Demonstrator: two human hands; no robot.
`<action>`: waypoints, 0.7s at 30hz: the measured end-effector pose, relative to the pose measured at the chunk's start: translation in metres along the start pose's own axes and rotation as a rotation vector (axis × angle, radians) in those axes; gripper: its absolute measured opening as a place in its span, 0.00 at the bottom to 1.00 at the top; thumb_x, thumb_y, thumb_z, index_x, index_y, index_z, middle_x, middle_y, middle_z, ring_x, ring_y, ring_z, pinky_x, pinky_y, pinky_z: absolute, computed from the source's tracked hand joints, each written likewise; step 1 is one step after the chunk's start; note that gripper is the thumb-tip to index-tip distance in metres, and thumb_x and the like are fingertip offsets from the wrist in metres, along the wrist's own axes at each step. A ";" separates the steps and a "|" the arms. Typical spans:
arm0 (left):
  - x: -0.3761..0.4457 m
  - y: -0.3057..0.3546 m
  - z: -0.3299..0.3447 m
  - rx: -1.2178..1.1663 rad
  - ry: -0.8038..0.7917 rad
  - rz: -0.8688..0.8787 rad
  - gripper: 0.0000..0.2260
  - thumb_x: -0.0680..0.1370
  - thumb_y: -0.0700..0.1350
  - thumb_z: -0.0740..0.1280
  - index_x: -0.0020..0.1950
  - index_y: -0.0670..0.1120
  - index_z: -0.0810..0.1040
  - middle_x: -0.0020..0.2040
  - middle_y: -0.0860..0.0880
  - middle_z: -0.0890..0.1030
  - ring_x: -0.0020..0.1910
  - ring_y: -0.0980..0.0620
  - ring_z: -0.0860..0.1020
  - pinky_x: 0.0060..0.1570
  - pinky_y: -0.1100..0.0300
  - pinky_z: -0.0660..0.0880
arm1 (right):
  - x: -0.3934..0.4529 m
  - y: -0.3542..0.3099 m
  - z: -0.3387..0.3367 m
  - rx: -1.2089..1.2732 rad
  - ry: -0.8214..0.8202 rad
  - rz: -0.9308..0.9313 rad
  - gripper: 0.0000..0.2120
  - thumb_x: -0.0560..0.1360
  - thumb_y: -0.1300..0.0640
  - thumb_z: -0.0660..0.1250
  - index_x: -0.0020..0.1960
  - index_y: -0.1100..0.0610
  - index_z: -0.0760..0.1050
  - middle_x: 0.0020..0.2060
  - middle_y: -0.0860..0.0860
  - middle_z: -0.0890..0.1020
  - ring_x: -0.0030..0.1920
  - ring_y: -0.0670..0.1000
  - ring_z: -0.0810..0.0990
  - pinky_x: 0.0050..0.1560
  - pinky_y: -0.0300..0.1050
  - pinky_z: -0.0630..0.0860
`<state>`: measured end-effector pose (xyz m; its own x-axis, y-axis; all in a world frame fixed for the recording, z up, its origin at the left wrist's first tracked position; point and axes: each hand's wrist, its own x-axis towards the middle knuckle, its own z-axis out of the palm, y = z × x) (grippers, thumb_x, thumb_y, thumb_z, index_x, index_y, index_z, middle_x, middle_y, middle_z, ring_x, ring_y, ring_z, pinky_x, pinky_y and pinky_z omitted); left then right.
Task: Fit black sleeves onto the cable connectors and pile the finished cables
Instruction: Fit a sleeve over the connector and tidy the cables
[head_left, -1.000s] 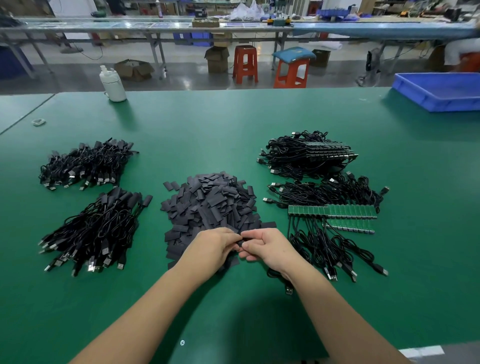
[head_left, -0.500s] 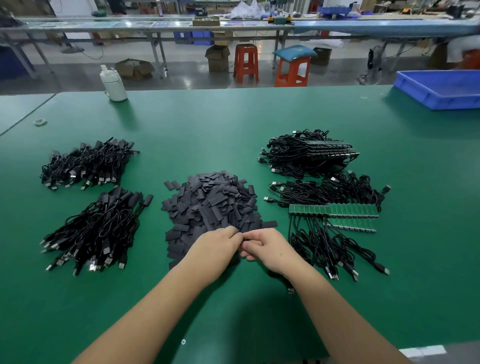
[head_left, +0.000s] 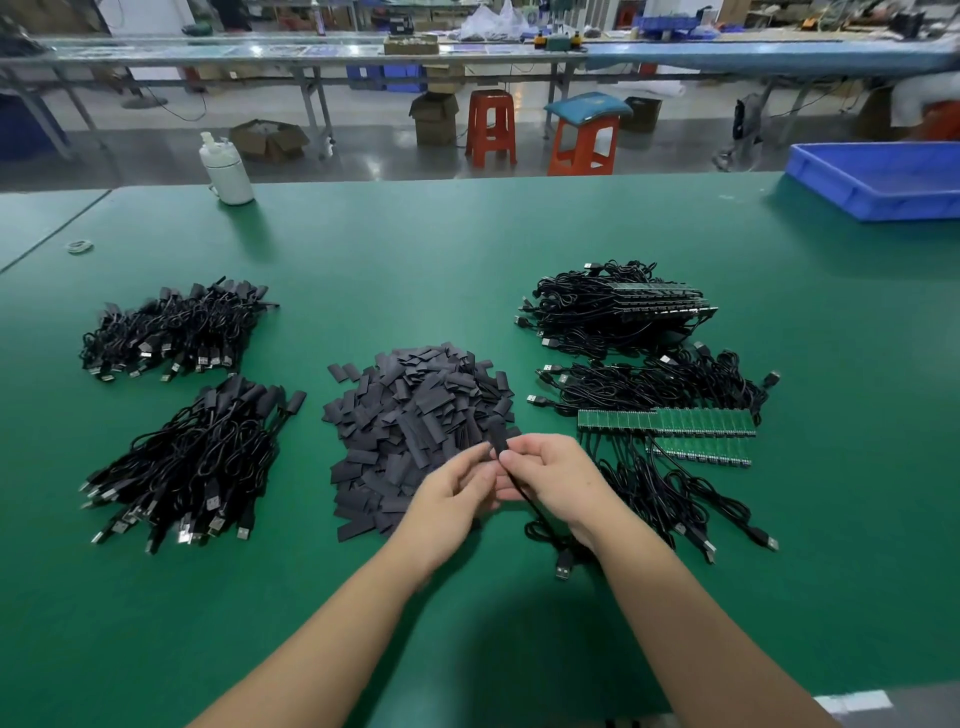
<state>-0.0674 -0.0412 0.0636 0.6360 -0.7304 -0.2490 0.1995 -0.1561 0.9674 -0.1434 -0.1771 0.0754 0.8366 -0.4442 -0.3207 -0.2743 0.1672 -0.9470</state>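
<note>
At frame centre a black sleeve is pinched by the left hand while the cable is gripped by the right hand, and the sleeve could be snagged if pushed on crooked.

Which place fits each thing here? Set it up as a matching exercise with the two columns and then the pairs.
Things:
1. pile of loose black sleeves
2. blue crate
3. white bottle
4. sleeved cable piles

Places:
A. far right edge of the table
B. far left part of the table
C. table centre, just beyond the hands
D. near left of the table

Pairs: 1-C, 2-A, 3-B, 4-D
</note>
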 end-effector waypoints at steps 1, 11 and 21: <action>-0.003 -0.001 0.004 -0.087 -0.042 -0.019 0.17 0.82 0.40 0.63 0.71 0.47 0.72 0.57 0.47 0.84 0.57 0.52 0.81 0.62 0.54 0.76 | -0.001 -0.005 -0.001 0.016 0.011 -0.017 0.09 0.82 0.64 0.63 0.60 0.65 0.77 0.48 0.58 0.87 0.47 0.53 0.87 0.50 0.45 0.83; -0.005 0.011 0.008 -0.134 -0.034 0.038 0.09 0.81 0.40 0.66 0.60 0.41 0.78 0.42 0.39 0.80 0.45 0.44 0.84 0.49 0.57 0.79 | 0.000 -0.031 0.008 0.276 0.066 -0.110 0.07 0.84 0.61 0.59 0.54 0.63 0.74 0.49 0.58 0.86 0.47 0.53 0.87 0.46 0.43 0.83; -0.007 0.026 -0.035 -0.021 -0.077 -0.025 0.08 0.81 0.39 0.65 0.57 0.41 0.81 0.42 0.43 0.83 0.31 0.49 0.79 0.31 0.58 0.79 | 0.015 -0.039 0.013 -0.240 0.088 -0.136 0.12 0.82 0.53 0.63 0.63 0.57 0.76 0.52 0.50 0.86 0.56 0.49 0.83 0.61 0.45 0.77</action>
<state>-0.0407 -0.0165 0.0887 0.5715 -0.7757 -0.2677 0.2309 -0.1611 0.9596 -0.1143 -0.1792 0.1074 0.8319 -0.5245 -0.1811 -0.2754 -0.1071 -0.9553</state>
